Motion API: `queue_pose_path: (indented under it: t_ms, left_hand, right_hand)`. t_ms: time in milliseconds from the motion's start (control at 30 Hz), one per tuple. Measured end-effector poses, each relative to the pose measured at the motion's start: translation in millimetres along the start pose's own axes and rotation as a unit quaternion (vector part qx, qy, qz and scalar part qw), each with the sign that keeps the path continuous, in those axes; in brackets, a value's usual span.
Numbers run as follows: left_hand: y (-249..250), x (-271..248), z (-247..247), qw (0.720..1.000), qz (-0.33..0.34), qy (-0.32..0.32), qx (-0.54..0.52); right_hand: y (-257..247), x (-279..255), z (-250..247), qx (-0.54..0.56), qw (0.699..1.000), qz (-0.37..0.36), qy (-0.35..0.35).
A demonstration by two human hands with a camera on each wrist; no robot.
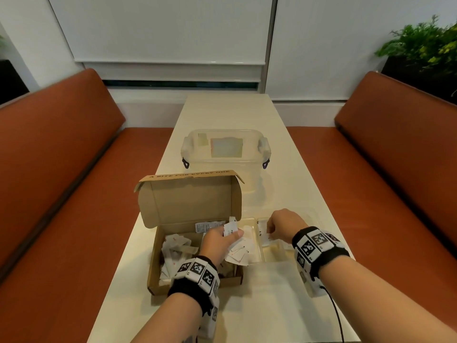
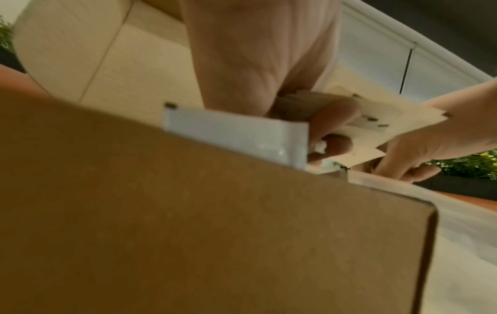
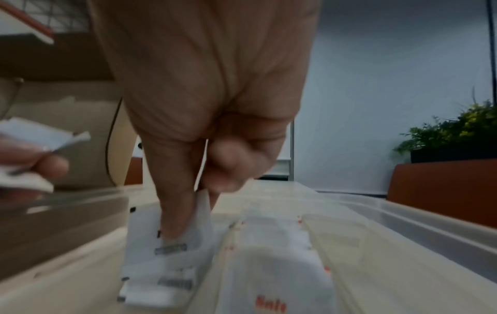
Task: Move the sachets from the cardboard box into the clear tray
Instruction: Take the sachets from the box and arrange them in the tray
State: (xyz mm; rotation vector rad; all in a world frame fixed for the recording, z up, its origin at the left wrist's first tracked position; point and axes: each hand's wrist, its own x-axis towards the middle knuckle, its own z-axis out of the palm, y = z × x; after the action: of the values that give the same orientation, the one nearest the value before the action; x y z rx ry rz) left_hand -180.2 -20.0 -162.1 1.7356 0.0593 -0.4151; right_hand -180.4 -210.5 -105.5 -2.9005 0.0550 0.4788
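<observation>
The open cardboard box (image 1: 190,201) sits at the table's near left, with several white sachets (image 1: 175,248) loose inside. My left hand (image 1: 230,237) hovers over the box's right side and grips a fanned bunch of sachets (image 2: 376,119). The box's brown wall (image 2: 188,223) fills the left wrist view. Right beside the box lies the clear tray (image 1: 277,254). My right hand (image 3: 199,191) is down in it, thumb and finger pinching a white sachet (image 3: 166,244) that stands on the tray floor. Another sachet with orange print (image 3: 271,265) lies flat next to it.
A clear lidded storage tub (image 1: 225,154) stands just behind the box. The narrow cream table (image 1: 227,112) runs away from me between two orange benches (image 1: 61,149). A potted plant (image 1: 425,48) is at the far right. A black cable (image 1: 336,315) trails from my right wristband.
</observation>
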Motion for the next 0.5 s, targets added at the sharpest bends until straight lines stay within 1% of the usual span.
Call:
queue_pose_path:
  t_ms: [100, 233, 400, 500]
  left_hand:
    - [0, 0, -1, 1.000, -0.005, -0.013, 0.007]
    - [3, -1, -2, 0.999, -0.005, -0.024, 0.022]
    - [5, -2, -3, 0.999, 0.001, -0.034, 0.029]
    - [6, -2, -3, 0.999, 0.003, -0.038, 0.030]
  right_hand:
    - [-5, 2, 6, -0.084, 0.996, -0.005, -0.002]
    - [-9, 7, 11, -0.130, 0.991, 0.000, -0.010]
    - [-12, 14, 13, -0.121, 0.992, 0.003, -0.032]
    - [-9, 14, 18, -0.088, 0.996, -0.011, -0.010]
